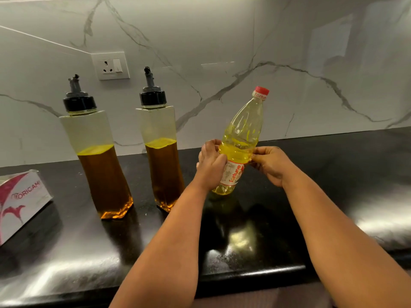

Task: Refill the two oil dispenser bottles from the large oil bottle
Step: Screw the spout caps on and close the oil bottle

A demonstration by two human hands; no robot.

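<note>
Two tall clear dispenser bottles with black spout caps stand on the black counter, the left dispenser (97,152) and the right dispenser (161,150), each about half full of dark amber oil. To their right the large oil bottle (241,134), yellow oil inside, red cap on, red and white label, leans to the right with its base on the counter. My left hand (211,163) grips its left side at the label. My right hand (271,163) holds its right side, fingers curled against the plastic.
A white and pink tissue box (21,201) lies at the left edge of the black counter (244,241). A wall socket (111,66) sits on the marble backsplash behind the dispensers. The counter's front edge runs just below my forearms.
</note>
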